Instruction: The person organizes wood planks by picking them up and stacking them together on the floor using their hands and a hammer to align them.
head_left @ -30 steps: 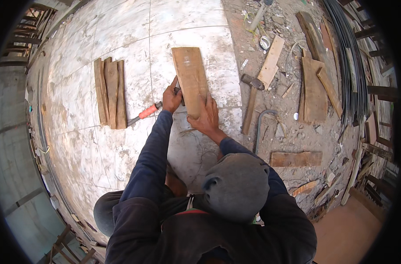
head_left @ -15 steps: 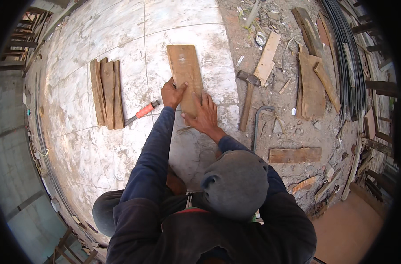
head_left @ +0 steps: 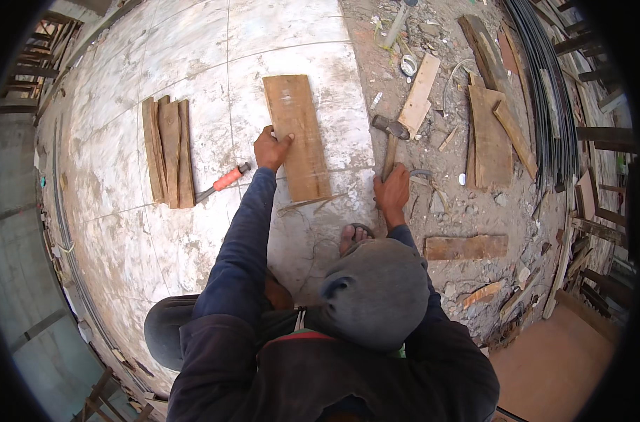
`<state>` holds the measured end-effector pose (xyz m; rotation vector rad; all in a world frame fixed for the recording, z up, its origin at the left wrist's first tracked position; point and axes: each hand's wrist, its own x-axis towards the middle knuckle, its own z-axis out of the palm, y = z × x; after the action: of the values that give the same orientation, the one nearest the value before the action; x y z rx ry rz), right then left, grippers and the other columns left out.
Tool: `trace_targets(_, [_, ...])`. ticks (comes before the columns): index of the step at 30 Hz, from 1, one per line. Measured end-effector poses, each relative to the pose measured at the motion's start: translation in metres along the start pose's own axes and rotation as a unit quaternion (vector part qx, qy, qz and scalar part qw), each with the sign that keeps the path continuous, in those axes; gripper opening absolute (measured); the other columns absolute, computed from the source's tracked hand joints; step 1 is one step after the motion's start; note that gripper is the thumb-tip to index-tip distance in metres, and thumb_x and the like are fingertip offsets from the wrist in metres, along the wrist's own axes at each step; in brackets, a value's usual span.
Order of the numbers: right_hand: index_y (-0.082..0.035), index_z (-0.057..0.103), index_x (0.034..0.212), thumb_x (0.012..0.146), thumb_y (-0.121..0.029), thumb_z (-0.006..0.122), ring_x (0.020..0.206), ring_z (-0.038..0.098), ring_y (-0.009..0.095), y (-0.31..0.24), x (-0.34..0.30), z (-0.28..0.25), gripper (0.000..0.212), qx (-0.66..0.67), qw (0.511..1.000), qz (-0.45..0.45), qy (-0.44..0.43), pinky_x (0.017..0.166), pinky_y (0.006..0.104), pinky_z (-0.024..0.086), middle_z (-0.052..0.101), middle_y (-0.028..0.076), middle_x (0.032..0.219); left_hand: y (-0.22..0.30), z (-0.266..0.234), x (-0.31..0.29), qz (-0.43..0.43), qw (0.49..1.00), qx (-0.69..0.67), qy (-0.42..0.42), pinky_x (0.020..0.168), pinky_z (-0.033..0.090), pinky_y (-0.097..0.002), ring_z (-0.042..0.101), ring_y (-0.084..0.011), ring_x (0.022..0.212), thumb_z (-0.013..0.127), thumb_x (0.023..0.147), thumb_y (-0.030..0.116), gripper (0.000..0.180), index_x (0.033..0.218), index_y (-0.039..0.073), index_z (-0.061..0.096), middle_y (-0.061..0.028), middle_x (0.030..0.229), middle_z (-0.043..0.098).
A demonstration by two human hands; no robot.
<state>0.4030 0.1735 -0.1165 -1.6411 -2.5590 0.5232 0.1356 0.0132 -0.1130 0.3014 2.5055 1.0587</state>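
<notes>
We see a wooden board (head_left: 300,151) lying lengthwise in front of the person, on the pale tiled paving (head_left: 207,243), its near end just beside some thin wood slivers (head_left: 313,203). We find it whole, with no split showing along its upper face, so we judge the work on this piece to be unfinished.

The left hand (head_left: 271,150) holds the board's left edge, thumb over the top face; we cannot tell what its hidden fingertips touch. The right hand (head_left: 392,190) is curled around the near end of the handle of a hammer (head_left: 389,156), whose head lies on the rubble side. We judge that no blow is being struck at this moment.

Farther left, we see a red-handled tool (head_left: 227,178) lying apart from the board, one end reaching the narrow pieces (head_left: 171,151) laid side by side. Those look like finished pieces to us, though we cannot be sure.

To the right, we note a curved metal bar (head_left: 423,173) near the right hand, a paler offcut (head_left: 419,95), a short plank (head_left: 466,247) and wider boards (head_left: 490,133) that seem unworked. Beyond these lie dark rods (head_left: 553,119).
</notes>
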Motion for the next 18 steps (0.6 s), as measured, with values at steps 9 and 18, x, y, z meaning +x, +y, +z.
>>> trace_targets(9, [0.002, 0.057, 0.110, 0.073, -0.039, 0.075, 0.098, 0.067, 0.043, 0.002, 0.032, -0.008, 0.059, 0.025, 0.990, 0.076, -0.118, 0.086, 0.0498, 0.052, 0.068, 0.025, 0.106, -0.004, -0.013, 0.000, 0.002, 1.000, 0.010, -0.014, 0.081, 0.054, -0.0385, 0.069, -0.0306, 0.089, 0.082, 0.071, 0.032, 0.060, 0.116, -0.003, 0.064, -0.0201, 0.095, 0.070])
trace_targets(18, [0.001, 0.056, 0.110, 0.083, -0.038, 0.068, 0.080, 0.067, 0.032, 0.046, 0.051, 0.022, 0.049, 0.223, 0.946, 0.128, -0.197, 0.068, 0.0422, 0.054, 0.068, 0.016, 0.093, -0.005, 0.014, -0.033, 0.035, 0.996, 0.069, 0.053, 0.085, 0.052, -0.0465, 0.066, -0.0376, 0.097, 0.075, 0.078, 0.036, 0.062, 0.125, 0.002, 0.054, -0.0210, 0.101, 0.068])
